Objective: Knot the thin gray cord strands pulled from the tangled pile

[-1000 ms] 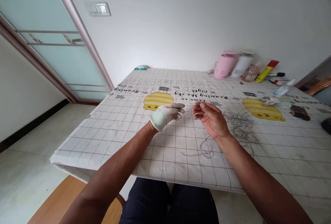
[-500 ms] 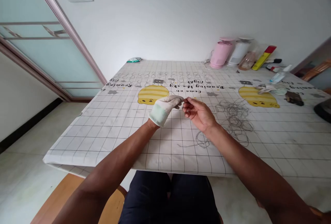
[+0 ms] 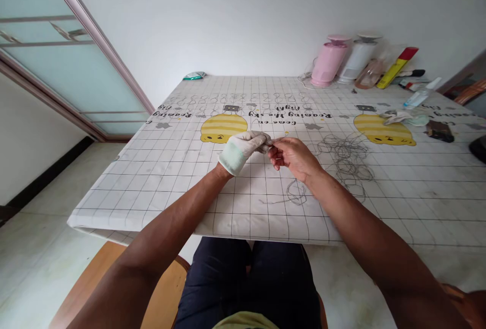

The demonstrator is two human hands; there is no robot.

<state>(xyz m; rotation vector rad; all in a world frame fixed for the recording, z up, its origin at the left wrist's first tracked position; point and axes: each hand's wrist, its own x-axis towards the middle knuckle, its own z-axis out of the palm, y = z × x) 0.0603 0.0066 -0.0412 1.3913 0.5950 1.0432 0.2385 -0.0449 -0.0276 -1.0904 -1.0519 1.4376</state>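
Observation:
My left hand (image 3: 246, 148), in a white knit glove with a pale green cuff, pinches with its fingertips over the table. My bare right hand (image 3: 294, 156) meets it, thumb and forefinger pressed together. Between and just above the fingertips shows a faint bit of thin wire; most of it is hidden by the fingers. To the right of my right hand lies a loose tangle of thin grey wire (image 3: 347, 159). A smaller coil (image 3: 296, 192) with a stray end rests below that hand. Along the back runs a row of bent wire loops (image 3: 224, 98).
The table (image 3: 152, 192) has a checked cloth with yellow balloon prints. At the back right stand a pink cylinder device (image 3: 329, 63), a white one (image 3: 357, 60), a yellow-red box (image 3: 398, 68) and a clear bottle (image 3: 421, 93). A crumpled glove (image 3: 404, 117) and a dark block (image 3: 439, 130) lie nearby.
The view has tipped down slightly, so the table sits higher in the picture. Both hands stay together at the fingertips, with only a small shift of the fingers.

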